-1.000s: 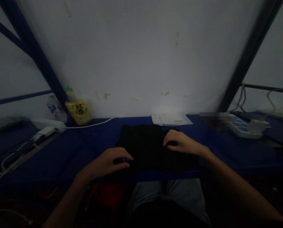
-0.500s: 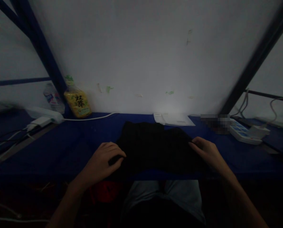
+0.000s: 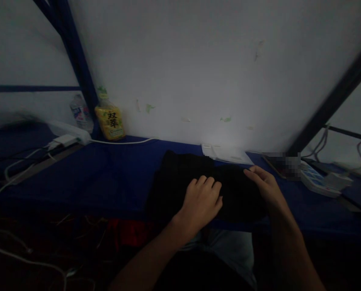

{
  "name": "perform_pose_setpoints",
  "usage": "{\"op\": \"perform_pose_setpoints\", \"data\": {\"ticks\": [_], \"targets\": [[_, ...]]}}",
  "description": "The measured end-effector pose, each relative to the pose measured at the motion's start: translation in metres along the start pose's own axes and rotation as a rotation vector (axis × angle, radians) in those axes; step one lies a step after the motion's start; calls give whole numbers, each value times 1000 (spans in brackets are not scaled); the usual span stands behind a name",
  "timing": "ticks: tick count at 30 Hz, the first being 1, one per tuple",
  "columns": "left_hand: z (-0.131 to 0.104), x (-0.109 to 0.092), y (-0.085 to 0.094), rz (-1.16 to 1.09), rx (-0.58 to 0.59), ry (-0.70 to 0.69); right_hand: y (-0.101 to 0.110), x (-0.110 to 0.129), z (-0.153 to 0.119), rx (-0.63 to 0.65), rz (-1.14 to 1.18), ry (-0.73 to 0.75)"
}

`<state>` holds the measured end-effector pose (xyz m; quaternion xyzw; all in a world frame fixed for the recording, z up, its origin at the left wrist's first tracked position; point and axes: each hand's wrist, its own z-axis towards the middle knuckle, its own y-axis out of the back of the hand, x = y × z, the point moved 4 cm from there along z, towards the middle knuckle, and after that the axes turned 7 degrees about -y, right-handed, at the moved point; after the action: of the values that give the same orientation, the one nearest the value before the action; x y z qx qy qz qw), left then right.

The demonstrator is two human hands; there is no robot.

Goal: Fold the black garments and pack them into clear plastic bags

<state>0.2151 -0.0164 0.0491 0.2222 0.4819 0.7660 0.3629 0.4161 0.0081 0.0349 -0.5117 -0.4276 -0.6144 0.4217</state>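
Note:
A folded black garment (image 3: 180, 178) lies on the dark blue table (image 3: 114, 178) in front of me. My left hand (image 3: 201, 202) rests flat on top of the garment's middle, fingers together and pointing away. At the garment's right edge my right hand (image 3: 265, 188) touches the cloth with its fingers extended; whether it pinches the cloth is unclear in the dim light.
A yellow-labelled drink bottle (image 3: 110, 121) and a clear bottle (image 3: 80, 113) stand at the back left beside a white power strip (image 3: 68, 135) with cables. White papers (image 3: 225, 153) lie behind the garment. Another power strip (image 3: 316, 180) sits at the right. Blue frame posts (image 3: 77, 68) rise along the wall.
My left hand has moved from the garment's left edge onto its middle. My right hand stays at the right edge. The view has shifted, so everything sits further right.

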Motion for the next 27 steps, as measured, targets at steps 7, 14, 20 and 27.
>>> {"op": "perform_pose_setpoints", "data": {"ticks": [7,14,20,27], "targets": [[4,-1,-15,-39,-47,-30,-27,37,8,-18,-142,256],[-27,-9,-16,-132,47,-147,-102,43,0,46,-722,429],[-39,12,9,-132,-234,162,-106,25,-10,378,-525,420],[-35,27,-9,-109,-59,108,-33,2,-15,374,-755,755]]}}
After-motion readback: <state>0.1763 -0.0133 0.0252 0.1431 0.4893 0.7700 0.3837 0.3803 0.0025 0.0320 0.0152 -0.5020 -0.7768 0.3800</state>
